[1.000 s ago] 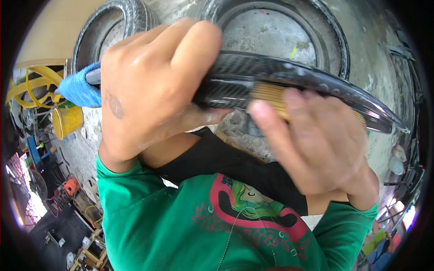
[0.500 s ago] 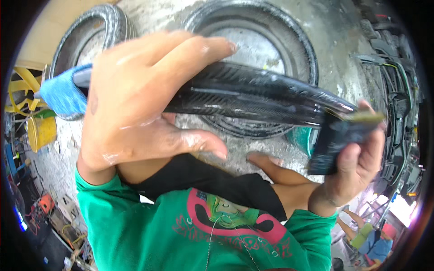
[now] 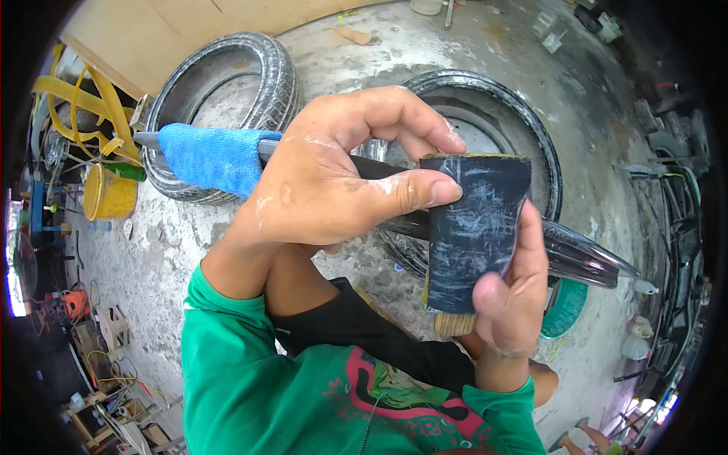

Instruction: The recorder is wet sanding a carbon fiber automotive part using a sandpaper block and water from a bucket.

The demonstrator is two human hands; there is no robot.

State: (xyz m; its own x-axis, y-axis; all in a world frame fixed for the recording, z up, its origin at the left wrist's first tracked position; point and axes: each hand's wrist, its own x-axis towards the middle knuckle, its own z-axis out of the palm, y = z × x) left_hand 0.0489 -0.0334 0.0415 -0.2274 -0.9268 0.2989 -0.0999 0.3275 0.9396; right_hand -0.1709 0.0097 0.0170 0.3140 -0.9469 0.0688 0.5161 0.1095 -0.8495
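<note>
Between my hands is a dark sheet of sandpaper [image 3: 481, 227] streaked with pale dust, folded around something whose straw-coloured bristles [image 3: 455, 324] stick out at the bottom. My left hand [image 3: 349, 167], spotted with white residue, pinches its upper left corner between thumb and fingers. Around its right side my right hand [image 3: 512, 292] is closed, thumb in front. Behind both hands lies a long glossy black part [image 3: 576, 262], its carbon-weave middle mostly hidden by them. A blue cloth [image 3: 212, 158] is wrapped over the part's left end.
Two tyres lie on the stained concrete floor, one at the left [image 3: 171, 110] and one under the black part [image 3: 542, 129]. A yellow bucket [image 3: 110, 193] stands left, a green tub [image 3: 565, 309] right. Black parts [image 3: 671, 220] line the right side.
My left hand has left the black part and now grips the sandpaper's corner. My right hand has brought the sandpaper left from the part's right end, turning its face into view.
</note>
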